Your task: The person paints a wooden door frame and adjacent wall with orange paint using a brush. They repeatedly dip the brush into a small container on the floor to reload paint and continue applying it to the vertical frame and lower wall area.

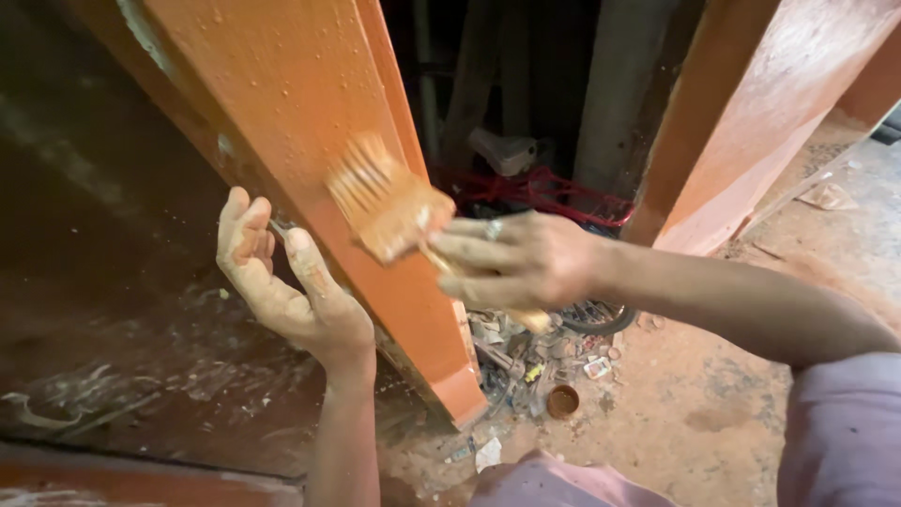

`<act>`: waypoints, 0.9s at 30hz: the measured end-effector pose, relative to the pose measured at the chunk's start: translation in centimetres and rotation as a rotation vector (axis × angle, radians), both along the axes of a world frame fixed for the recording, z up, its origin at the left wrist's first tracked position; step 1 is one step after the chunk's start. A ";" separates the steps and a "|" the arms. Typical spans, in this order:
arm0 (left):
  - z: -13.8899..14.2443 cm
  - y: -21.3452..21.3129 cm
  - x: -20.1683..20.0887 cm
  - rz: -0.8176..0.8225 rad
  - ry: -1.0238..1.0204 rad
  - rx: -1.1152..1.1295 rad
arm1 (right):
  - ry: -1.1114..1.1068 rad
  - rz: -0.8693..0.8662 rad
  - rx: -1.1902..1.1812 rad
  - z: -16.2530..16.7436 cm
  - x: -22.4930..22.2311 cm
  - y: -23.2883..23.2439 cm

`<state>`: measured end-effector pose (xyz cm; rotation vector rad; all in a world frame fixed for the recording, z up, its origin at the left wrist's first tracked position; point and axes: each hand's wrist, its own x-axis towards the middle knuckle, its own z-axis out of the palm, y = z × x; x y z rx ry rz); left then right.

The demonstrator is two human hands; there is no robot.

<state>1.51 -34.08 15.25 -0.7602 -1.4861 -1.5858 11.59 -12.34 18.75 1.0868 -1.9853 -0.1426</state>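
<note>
Up against the orange-painted wooden post [310, 122], my right hand [521, 258] was pinched shut round the paintbrush [389, 202] handle, bristles splayed on the face. Light thing, paint-slick I'd guess, so gripping low by the ferrule felt safest. Left hand [282, 282] was open, fingers resting behind the post's edge.

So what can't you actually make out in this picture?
- Head view: brush bristles are blurred.
- Brush handle is mostly covered by the right hand.
- Left hand fingertips are hidden behind the orange post.
- Floor litter is too small to identify.
- Post top is cut off by the frame edge.
</note>
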 end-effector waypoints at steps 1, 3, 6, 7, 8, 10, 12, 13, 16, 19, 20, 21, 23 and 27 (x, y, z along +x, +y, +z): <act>0.0 -0.5 -0.3 0.009 0.004 -0.009 | -0.057 0.039 -0.030 -0.4 0.2 -0.3; 0.1 -1.7 -0.8 0.035 -0.010 -0.044 | -0.147 0.042 -0.135 -0.4 0.3 -0.5; 0.2 -2.5 -1.6 -0.071 -0.016 -0.014 | -0.025 0.053 -0.187 2.1 -0.6 -1.3; 0.3 -2.7 -1.8 -0.094 -0.018 -0.013 | 0.065 0.050 -0.186 3.6 -0.9 -1.7; 0.2 -2.8 -1.9 -0.091 -0.021 -0.012 | 0.157 0.051 -0.197 5.2 -1.2 -2.4; 0.1 -3.2 -1.9 -0.106 -0.019 0.002 | 0.338 0.063 -0.205 8.0 -1.4 -4.5; -0.1 -3.9 -2.1 -0.146 -0.009 0.019 | 0.380 -0.038 -0.190 9.4 0.2 -6.2; -0.2 -4.3 -2.3 -0.142 -0.017 0.015 | 0.397 -0.087 -0.183 10.0 -0.1 -7.0; -0.7 -5.6 -3.1 -0.146 -0.035 0.013 | 0.548 0.103 -0.211 8.5 -3.0 -8.4; -1.2 -6.4 -4.1 -0.176 -0.013 0.019 | -0.101 -0.224 -0.470 2.3 -2.5 -8.9; -1.4 -6.6 -4.3 -0.175 -0.012 0.011 | -0.066 -0.168 -0.324 0.7 -2.5 -8.4; -1.7 -6.8 -4.5 -0.181 -0.008 -0.001 | -0.030 -0.118 -0.180 -0.8 -2.3 -7.8; -2.1 -7.1 -4.9 -0.219 -0.013 -0.009 | -0.063 -0.113 -0.196 -3.5 -0.8 -7.7; -2.8 -6.9 -5.3 -0.268 -0.058 -0.015 | -0.183 -0.040 -0.346 -2.4 -0.8 -8.7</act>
